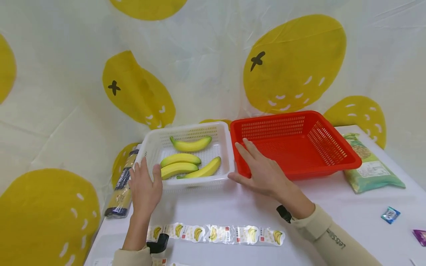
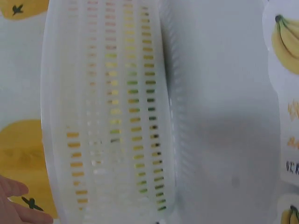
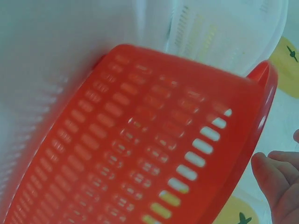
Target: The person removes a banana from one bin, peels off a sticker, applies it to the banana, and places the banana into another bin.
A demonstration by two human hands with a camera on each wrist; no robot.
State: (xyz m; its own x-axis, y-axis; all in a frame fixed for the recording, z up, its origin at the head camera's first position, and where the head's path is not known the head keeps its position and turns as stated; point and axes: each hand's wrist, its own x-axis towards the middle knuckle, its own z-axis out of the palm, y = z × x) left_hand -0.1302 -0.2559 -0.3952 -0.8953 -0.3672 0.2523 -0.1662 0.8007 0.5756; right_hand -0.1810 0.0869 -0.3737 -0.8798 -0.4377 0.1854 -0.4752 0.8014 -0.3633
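Note:
A white plastic basket (image 1: 196, 181) stands on the table with several bananas (image 1: 191, 144) in it. My left hand (image 1: 146, 188) is at its front left corner, fingers stretched out and nothing held. To its right, a red basket (image 1: 289, 147) sits with its bare floor showing. My right hand (image 1: 266, 173), fingers extended, overlaps the red basket's front left corner, thumb pointing toward the white basket's right corner. In the right wrist view, the fingertips (image 3: 264, 163) show just outside the red rim; in the left wrist view, the fingertips (image 2: 16, 186) appear beyond the white rim.
A strip of banana stickers (image 1: 216, 234) lies in front of the baskets. At left is a long yellow and dark blue packet (image 1: 121, 188). On the right lie a green bag (image 1: 369, 166), a small blue sachet (image 1: 391, 215) and a purple packet (image 1: 420, 236). A patterned curtain (image 1: 206, 66) hangs behind.

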